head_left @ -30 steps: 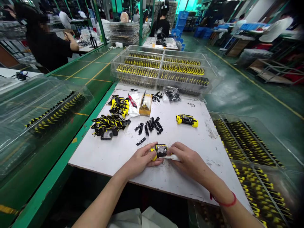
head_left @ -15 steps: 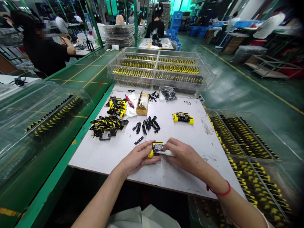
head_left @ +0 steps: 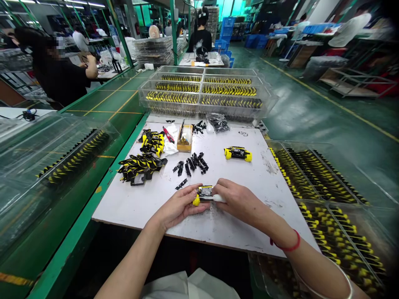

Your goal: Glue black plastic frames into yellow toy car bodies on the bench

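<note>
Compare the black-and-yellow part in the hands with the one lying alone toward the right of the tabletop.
The held part is in the left hand; the lone part lies on the tabletop.
The held part has a white tool at its near side; the lone part has none.
The held part's right end is hidden; the lone part shows both yellow ends.
Shared: black middles, yellow ends.

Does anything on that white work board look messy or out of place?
Mostly wear: dark scuffs mar the right side of the white board. One small black part lies apart from the black cluster, nearer the left hand.
</note>
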Demonstrator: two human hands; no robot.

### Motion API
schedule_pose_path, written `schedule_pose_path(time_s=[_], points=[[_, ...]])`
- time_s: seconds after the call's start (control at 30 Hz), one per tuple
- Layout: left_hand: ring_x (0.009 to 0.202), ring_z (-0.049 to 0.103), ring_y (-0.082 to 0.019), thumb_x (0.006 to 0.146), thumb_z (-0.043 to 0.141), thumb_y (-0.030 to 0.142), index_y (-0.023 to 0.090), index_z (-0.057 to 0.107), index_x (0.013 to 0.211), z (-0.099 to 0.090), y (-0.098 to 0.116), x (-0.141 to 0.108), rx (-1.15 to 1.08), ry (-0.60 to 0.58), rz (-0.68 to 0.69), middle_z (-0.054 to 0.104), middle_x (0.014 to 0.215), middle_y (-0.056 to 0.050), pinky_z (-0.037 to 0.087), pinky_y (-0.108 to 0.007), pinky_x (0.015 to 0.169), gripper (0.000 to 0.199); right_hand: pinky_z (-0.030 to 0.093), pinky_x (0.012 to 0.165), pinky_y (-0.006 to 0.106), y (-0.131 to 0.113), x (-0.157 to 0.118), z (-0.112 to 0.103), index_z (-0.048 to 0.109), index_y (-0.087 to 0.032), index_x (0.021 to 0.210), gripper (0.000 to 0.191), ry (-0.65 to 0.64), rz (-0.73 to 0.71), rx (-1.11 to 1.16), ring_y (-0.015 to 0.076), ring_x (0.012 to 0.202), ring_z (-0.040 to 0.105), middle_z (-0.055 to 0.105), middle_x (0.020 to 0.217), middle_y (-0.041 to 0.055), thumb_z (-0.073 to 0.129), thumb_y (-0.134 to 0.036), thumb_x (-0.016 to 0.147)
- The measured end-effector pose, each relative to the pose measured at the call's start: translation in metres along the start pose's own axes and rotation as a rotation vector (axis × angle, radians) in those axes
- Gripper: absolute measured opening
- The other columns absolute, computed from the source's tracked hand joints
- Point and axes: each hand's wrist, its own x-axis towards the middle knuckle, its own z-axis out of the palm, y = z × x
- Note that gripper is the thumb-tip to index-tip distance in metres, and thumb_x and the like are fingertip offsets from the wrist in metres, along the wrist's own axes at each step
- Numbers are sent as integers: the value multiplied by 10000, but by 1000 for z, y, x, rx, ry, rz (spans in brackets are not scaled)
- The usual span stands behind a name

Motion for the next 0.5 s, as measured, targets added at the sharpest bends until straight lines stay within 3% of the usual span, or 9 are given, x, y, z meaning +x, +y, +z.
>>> schedule_pose_path(time_s=[0.27,0.5], points=[[940,690,-204,893,587,241,138,478,1317,0,1,-1,-9,-1,-15,585,1241,-160,530,-304,904,449,430,632,247,3,4,-1,551,-186,843,116,-114,54,94,144,718,573,551,842,19,562,-88,783],[948,689,-209,900,575,218,128,459,1320,-2,0,-1,-10,-19,-21,579,1256,-166,522,-285,892,445,418,623,243,4,6,-4,554,-182,820,81,-125,72,151,137,692,565,552,812,10,569,-107,796]])
